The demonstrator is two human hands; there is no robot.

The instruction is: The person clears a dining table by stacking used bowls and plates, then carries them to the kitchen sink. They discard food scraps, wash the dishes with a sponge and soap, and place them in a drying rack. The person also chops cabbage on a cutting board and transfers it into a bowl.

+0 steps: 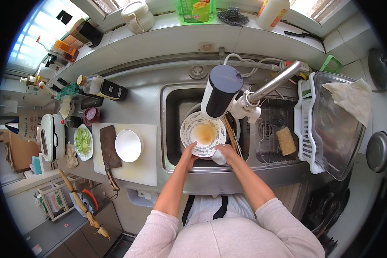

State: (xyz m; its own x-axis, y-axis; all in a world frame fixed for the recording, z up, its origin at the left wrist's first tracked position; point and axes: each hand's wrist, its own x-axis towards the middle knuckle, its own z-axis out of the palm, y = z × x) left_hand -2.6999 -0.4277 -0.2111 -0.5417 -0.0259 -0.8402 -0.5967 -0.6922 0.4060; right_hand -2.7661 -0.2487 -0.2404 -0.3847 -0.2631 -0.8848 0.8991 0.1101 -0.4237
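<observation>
- Patterned round ceramic plate [203, 133], white with a dark fish-like motif and a brown greasy smear at its centre, sits tilted over the steel sink [172, 129], just below the dark cylindrical filter on the chrome tap [221, 90].
- Your left hand [187, 152] is closed on the plate's near rim, holding it steady.
- Your right hand [228, 152] is wrapped around a white cloth or sponge [219, 157], pressed against the plate's lower right edge.
- Judged step: scrubbing, at an early stage, since the smear is intact.
- Next move calls for bringing the cloth inward over the brown patch while your left hand keeps the rim firm; wet glaze may slip.
- Yellow sponge [285, 140] lies apart in the right basin.
</observation>
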